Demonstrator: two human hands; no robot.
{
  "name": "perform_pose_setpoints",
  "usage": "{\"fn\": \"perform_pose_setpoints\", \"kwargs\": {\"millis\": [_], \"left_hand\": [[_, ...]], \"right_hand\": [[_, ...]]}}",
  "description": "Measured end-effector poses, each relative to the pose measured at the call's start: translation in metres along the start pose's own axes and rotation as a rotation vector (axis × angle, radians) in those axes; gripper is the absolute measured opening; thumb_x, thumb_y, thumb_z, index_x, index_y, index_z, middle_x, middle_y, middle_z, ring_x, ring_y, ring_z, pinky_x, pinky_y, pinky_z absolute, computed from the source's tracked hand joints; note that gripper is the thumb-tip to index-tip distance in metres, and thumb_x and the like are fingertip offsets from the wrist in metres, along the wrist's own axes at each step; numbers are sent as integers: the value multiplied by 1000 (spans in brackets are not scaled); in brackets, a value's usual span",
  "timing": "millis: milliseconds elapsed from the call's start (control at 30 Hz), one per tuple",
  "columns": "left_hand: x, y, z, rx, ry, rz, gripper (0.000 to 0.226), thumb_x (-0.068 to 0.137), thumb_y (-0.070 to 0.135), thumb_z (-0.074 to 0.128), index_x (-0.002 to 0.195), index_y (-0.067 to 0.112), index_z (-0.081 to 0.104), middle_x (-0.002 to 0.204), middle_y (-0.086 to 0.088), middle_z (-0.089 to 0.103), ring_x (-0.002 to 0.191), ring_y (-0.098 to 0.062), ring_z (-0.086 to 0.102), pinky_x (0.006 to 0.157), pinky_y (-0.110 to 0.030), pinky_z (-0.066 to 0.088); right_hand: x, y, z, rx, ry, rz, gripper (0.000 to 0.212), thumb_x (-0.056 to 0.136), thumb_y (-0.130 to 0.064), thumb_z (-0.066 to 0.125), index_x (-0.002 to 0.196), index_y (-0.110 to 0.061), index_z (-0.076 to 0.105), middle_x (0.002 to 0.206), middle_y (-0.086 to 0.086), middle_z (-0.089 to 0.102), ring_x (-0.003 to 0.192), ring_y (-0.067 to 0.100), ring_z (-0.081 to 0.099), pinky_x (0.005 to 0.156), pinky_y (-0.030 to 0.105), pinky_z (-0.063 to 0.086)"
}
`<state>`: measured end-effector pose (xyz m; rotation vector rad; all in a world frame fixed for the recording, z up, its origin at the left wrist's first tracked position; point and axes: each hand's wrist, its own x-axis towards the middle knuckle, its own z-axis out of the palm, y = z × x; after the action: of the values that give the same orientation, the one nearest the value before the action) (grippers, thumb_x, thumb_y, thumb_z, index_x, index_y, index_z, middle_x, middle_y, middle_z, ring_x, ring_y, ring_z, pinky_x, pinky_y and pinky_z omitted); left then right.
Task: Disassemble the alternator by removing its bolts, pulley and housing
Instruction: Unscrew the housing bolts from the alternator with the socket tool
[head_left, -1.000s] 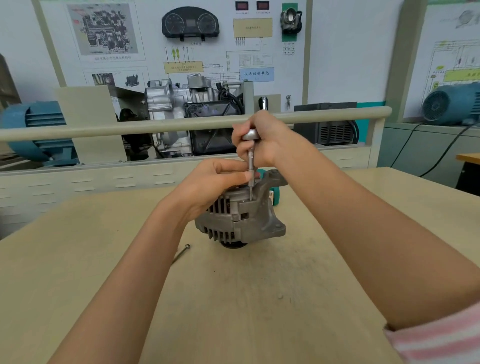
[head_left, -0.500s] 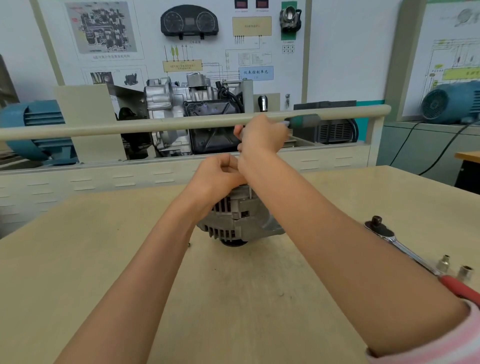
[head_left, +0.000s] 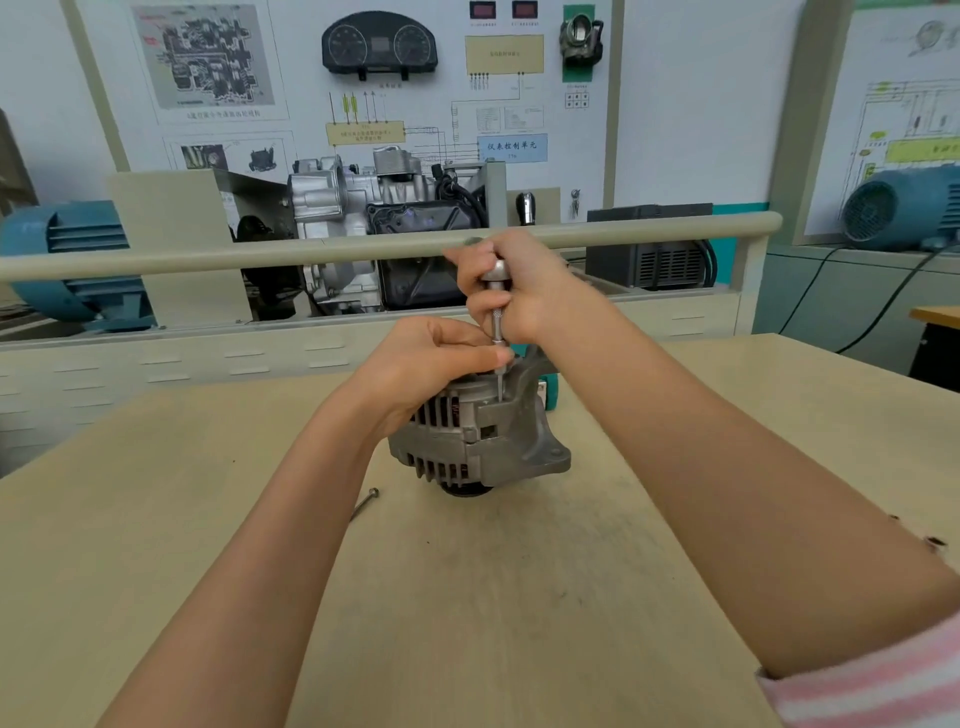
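Note:
The grey alternator (head_left: 467, 436) stands on the wooden table (head_left: 493, 597), its vented housing facing me. My left hand (head_left: 431, 364) grips its top, and the thumb tip touches a thin metal shaft. Above it, my right hand (head_left: 524, 291) holds a slim silver driver (head_left: 497, 306) with a round cap. The driver is upright and its shaft runs down into the housing beside the mounting lug. Where the tip meets the housing is too small to make out.
A loose long bolt (head_left: 366, 501) lies on the table left of the alternator. A teal object (head_left: 550, 387) sits just behind it. A beige rail (head_left: 208, 257) and a display engine (head_left: 374, 208) stand beyond the table's far edge.
Half a second ago my right hand was raised in front of the rail and hid the tool. Now it holds the driver upright over the alternator again. My left hand stays on top.

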<state>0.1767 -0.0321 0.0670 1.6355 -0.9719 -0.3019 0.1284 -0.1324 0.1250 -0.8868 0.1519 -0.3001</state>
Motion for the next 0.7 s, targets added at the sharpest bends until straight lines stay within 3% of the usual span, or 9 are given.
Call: {"fn": "perform_pose_setpoints", "kwargs": {"millis": [67, 133, 200, 300, 433, 500, 600, 667, 700], "left_hand": [[0, 0, 2, -5, 27, 11, 13, 80, 3, 71, 78, 16, 75, 81, -3, 75, 78, -14, 68, 84, -29, 54], [1, -1, 3, 23, 58, 20, 12, 82, 0, 68, 83, 11, 74, 84, -5, 74, 82, -16, 68, 87, -31, 54], [-1, -1, 3, 10, 62, 17, 9, 81, 1, 70, 86, 8, 73, 86, -7, 74, 83, -17, 69, 88, -31, 53], [0, -1, 2, 5, 45, 10, 6, 80, 10, 74, 80, 15, 76, 81, -3, 75, 78, -13, 69, 83, -28, 54], [1, -2, 1, 8, -3, -7, 6, 78, 17, 76, 79, 23, 78, 84, -1, 76, 81, -14, 71, 82, -27, 55], [1, -2, 1, 9, 10, 2, 7, 78, 16, 76, 77, 23, 77, 80, 2, 76, 76, -10, 70, 75, -22, 55], [0, -1, 3, -5, 22, 2, 13, 78, 13, 76, 72, 24, 76, 76, 3, 75, 71, -8, 70, 69, -19, 55], [0, -1, 4, -6, 32, 12, 12, 80, 9, 73, 77, 20, 76, 78, 2, 76, 74, -9, 71, 76, -22, 56], [0, -2, 4, 4, 45, 21, 11, 81, 7, 72, 80, 18, 75, 79, 2, 76, 77, -10, 71, 80, -23, 56]], "right_hand": [[0, 14, 7, 23, 311, -357, 17, 93, -1, 30, 100, -14, 40, 49, 1, 51, 28, 2, 39, 27, 14, 23], [0, 24, 13, 43, 444, -557, 23, 96, 0, 31, 104, -21, 31, 72, 7, 52, 31, 2, 44, 31, 13, 30], [-1, 22, 15, -15, 413, -477, 21, 94, 0, 31, 90, -21, 33, 66, 3, 46, 31, 4, 42, 28, 13, 25], [4, 6, 9, -117, 248, -199, 22, 91, -2, 29, 75, -14, 37, 51, -1, 41, 25, 4, 35, 27, 14, 15], [9, -9, -10, -72, -146, 105, 26, 94, -3, 29, 78, -8, 49, 39, -10, 36, 25, 2, 31, 27, 12, 13], [7, -11, -12, -53, -180, 129, 26, 95, -4, 29, 81, -5, 51, 40, -10, 36, 25, 2, 32, 27, 12, 13], [5, 0, -2, 16, 73, -49, 22, 92, -3, 28, 82, -10, 46, 45, -6, 39, 27, 2, 35, 26, 14, 14], [7, 10, 5, 24, 367, -326, 22, 92, -3, 33, 107, -9, 47, 58, 1, 48, 28, 5, 39, 27, 14, 19], [9, 13, 8, 23, 458, -411, 33, 91, -2, 35, 123, -9, 42, 65, 4, 50, 29, 6, 40, 27, 13, 21]]}}
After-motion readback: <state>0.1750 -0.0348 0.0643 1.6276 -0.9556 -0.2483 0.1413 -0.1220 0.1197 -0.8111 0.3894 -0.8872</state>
